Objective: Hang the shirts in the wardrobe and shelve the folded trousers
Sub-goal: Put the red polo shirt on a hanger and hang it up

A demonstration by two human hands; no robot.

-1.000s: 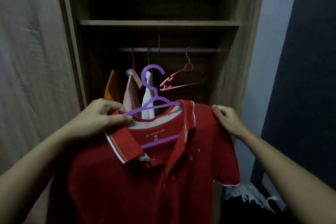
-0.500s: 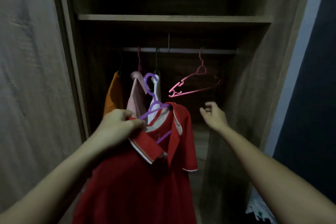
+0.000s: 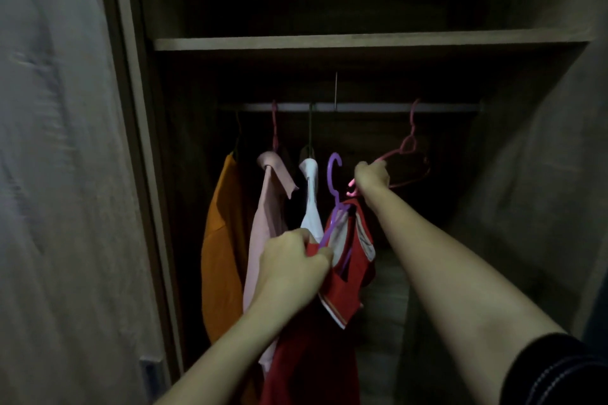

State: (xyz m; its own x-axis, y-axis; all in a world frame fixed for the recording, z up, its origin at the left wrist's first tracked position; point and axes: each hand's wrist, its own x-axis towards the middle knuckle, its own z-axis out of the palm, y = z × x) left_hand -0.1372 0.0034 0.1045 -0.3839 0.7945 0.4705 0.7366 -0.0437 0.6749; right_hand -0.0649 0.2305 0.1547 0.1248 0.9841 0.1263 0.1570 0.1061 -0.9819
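Observation:
A red polo shirt hangs on a purple hanger, whose hook is below the wardrobe rail. My left hand grips the shirt's shoulder together with the hanger arm. My right hand reaches deeper in and is closed on the left end of an empty pink hanger hooked on the rail. On the rail to the left hang an orange shirt, a pale pink shirt and a white shirt. No folded trousers are in view.
A wooden shelf runs above the rail, dark above it. The wardrobe door stands open at the left and the side wall closes the right. The rail is bare between the white shirt and the pink hanger.
My right hand let go of the red shirt's shoulder, reached into the wardrobe and took hold of the pink hanger. My left hand carried the shirt forward, turned edge-on toward the rail.

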